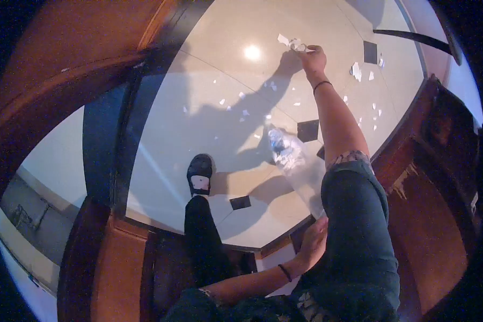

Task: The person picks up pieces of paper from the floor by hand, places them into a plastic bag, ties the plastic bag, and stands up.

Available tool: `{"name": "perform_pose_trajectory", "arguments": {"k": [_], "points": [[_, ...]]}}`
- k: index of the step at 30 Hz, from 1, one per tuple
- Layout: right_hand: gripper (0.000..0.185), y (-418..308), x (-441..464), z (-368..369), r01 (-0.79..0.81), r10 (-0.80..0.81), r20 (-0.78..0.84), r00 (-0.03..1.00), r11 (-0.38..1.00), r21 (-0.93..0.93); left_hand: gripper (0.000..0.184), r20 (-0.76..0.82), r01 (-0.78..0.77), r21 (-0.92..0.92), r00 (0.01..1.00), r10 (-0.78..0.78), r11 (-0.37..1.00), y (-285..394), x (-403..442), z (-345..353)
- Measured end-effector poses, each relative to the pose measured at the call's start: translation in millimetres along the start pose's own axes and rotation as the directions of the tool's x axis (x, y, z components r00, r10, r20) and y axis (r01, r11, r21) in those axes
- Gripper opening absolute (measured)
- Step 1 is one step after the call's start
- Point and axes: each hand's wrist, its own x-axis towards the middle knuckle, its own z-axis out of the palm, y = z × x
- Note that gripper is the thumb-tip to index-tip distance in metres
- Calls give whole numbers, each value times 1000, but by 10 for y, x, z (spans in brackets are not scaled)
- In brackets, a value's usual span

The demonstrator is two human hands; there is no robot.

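My right hand [314, 58] is stretched out low over the pale tiled floor, its fingers closed on white paper scraps [296, 45]. Near my body, my left hand [313, 242] grips the near end of a clear plastic bag [300, 172]. The bag extends forward beside my right arm, with whitish, crumpled pieces showing near its far end. Torn white bits [246, 112] lie scattered across the middle of the floor, and a larger scrap [356, 71] lies to the right of my right hand.
A foot in a dark shoe [200, 166] stands on the floor [161, 145] at left centre. Brown wooden furniture [53, 102] borders the left side, and more dark wood [440, 214] stands at right. A dark curved bar [413, 36] juts in at upper right.
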Motion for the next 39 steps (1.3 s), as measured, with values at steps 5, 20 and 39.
{"name": "perform_pose_trajectory", "arguments": {"k": [5, 20, 39], "points": [[48, -118, 195, 116, 232, -225, 88, 970, 971, -67, 23, -20, 418, -256, 899, -438, 871, 516, 45, 162], [38, 114, 307, -70, 251, -287, 256, 923, 954, 165, 29, 194, 663, -381, 739, -645, 644, -52, 119, 307], [19, -355, -344, 112, 301, -313, 145, 939, 948, 98, 25, 85, 581, -388, 796, -599, 716, -86, 196, 437]]}}
